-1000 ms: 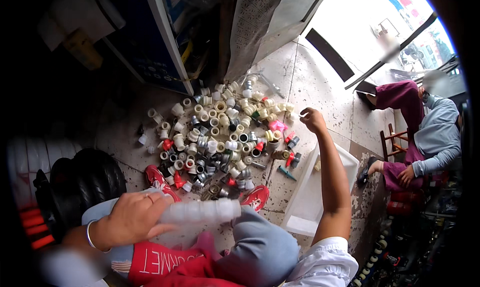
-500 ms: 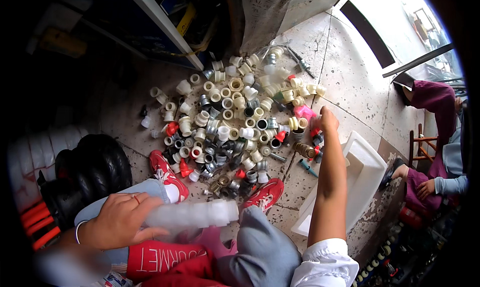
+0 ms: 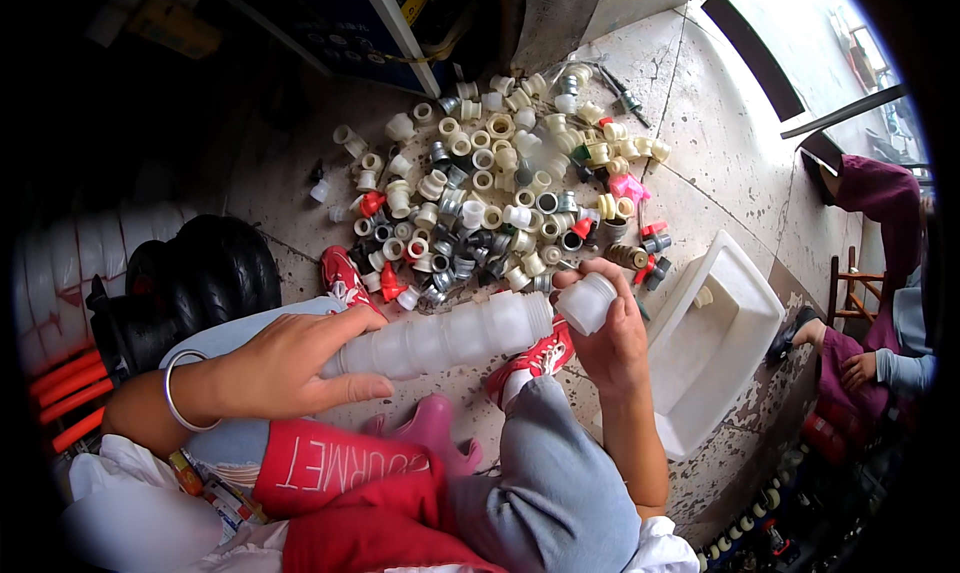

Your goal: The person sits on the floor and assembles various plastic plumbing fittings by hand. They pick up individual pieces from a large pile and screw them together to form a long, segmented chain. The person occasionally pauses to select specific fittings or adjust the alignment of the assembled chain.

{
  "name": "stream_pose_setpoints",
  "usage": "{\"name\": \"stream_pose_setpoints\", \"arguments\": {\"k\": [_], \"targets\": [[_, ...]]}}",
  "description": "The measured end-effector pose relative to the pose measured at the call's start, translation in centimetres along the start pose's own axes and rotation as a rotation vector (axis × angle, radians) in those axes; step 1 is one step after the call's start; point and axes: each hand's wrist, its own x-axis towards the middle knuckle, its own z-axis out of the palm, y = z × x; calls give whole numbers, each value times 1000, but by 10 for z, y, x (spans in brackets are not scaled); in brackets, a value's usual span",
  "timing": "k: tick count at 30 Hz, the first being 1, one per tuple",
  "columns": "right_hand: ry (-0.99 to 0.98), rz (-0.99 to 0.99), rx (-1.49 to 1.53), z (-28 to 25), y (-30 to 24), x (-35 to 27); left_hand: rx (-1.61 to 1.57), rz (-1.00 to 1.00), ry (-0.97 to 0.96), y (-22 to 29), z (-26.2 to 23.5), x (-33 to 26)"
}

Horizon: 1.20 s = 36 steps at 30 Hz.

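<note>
Right hand [image 3: 615, 345] pinches one white fitting [image 3: 587, 306] beside a row

Fingers and thumb close around that fitting, just beside the threaded end of one row of white fittings [image 3: 455, 339]. The left hand [image 3: 290, 361] curls over the row's opposite end, thumb underneath, probably to keep it steady and in line. Sections of the row cannot be surely counted. One white tray [image 3: 700, 378] holds one visible cream fitting [image 3: 704, 297]; the floor pile [image 3: 472, 213] overlaps too much to count.

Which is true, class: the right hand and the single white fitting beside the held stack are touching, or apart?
Touching: the head view shows the right hand with fingers curled against the white fitting.
</note>
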Motion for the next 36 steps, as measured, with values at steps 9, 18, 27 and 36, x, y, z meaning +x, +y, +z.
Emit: {"name": "stream_pose_setpoints", "arguments": {"k": [9,18,27,36], "targets": [[99,-145,-186,9,1,-8,-164,-179,-122,-1,8,22],[33,-48,-336,-10,3,-11,-593,-326,-336,-20,18,27],[-42,167,-343,-16,-3,-10,316,36,25,-26,22,20],[-105,8,-534,-24,7,-12,497,53,79,-22,17,12]]}}
